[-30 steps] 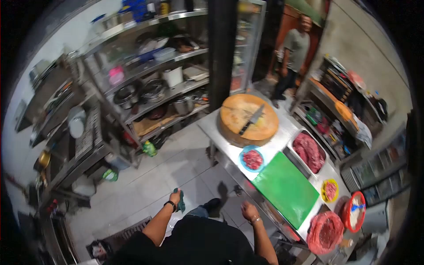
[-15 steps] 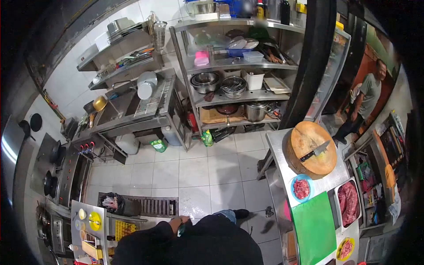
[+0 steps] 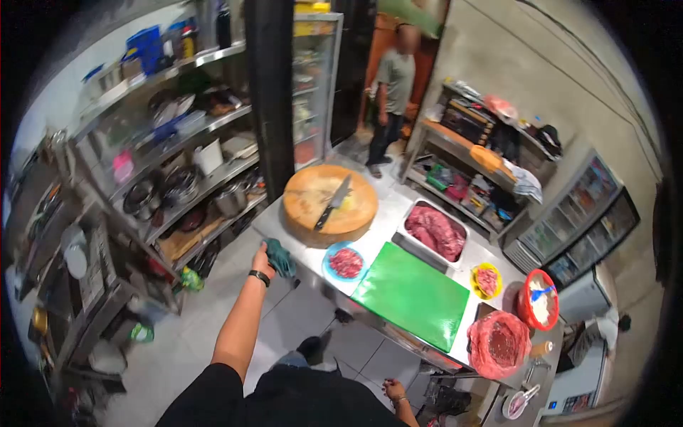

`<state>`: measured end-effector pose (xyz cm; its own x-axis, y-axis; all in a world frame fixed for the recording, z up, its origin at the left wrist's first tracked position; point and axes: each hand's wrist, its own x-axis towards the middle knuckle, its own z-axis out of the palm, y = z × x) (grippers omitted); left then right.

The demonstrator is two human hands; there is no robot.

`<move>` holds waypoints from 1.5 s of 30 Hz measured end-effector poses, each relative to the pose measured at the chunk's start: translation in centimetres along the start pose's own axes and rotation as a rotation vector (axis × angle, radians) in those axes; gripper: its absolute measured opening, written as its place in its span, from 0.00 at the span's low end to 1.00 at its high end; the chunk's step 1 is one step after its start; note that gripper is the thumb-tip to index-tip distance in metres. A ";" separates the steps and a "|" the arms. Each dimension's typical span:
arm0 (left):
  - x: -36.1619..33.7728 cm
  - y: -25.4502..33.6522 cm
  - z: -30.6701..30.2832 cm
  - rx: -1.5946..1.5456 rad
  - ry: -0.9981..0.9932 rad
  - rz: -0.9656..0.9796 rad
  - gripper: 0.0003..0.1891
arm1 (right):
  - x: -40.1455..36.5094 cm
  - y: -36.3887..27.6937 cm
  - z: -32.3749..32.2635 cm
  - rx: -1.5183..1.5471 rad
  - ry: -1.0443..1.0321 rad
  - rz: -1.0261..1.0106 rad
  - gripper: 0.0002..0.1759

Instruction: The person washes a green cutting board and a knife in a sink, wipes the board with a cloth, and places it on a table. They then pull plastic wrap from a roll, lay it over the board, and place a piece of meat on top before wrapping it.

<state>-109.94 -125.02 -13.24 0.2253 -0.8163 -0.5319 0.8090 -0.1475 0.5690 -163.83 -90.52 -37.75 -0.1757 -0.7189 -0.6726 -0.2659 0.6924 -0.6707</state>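
Observation:
My left hand reaches forward at the near left edge of the steel table, closed on a dark green cloth that hangs down beside the edge. Close to it are a thick round wooden chopping block with a knife lying on top, and a blue bowl of cut meat. Low by my body, on the floor side of the table, my right hand has its fingers curled in. Whether anything is in it is too small to make out.
A green cutting board, a metal tray of meat, a yellow bowl of meat, a red bag-lined container and a red bowl share the table. A person stands behind it; another is at far right.
My view has turned right towards the table. The left hand, low near my body before with the green cloth, is now stretched out to the table's edge. My right hand has come into view.

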 end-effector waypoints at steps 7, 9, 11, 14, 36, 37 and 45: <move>5.1 2.8 8.7 0.852 0.070 0.016 0.47 | -3.5 11.0 -1.0 0.123 0.116 0.369 0.15; 6.5 1.6 7.1 0.833 -0.133 0.020 0.46 | -4.7 12.4 -0.5 0.151 0.132 0.415 0.15; 8.8 0.8 6.8 0.907 -0.126 -0.007 0.42 | -5.6 13.2 0.0 0.166 0.148 0.432 0.14; 8.4 0.3 7.0 0.971 -0.205 0.009 0.37 | -6.4 13.7 0.8 0.181 0.168 0.416 0.13; -3.9 -5.5 -23.1 1.998 -0.487 0.103 0.40 | -1.3 16.4 1.2 -0.010 0.058 0.347 0.08; -4.9 -6.2 -29.4 2.076 -0.482 -0.034 0.40 | -1.2 14.5 1.6 -0.020 0.044 0.319 0.08; -30.2 -7.3 -66.6 1.761 0.290 -0.662 0.30 | 1.4 1.0 8.6 -0.347 -0.227 0.141 0.07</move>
<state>-86.53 -62.04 -43.11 0.3779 -0.3205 -0.8686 -0.5596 -0.8265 0.0615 -156.19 -90.31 -42.01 -0.0306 -0.5604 -0.8277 -0.5638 0.6935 -0.4487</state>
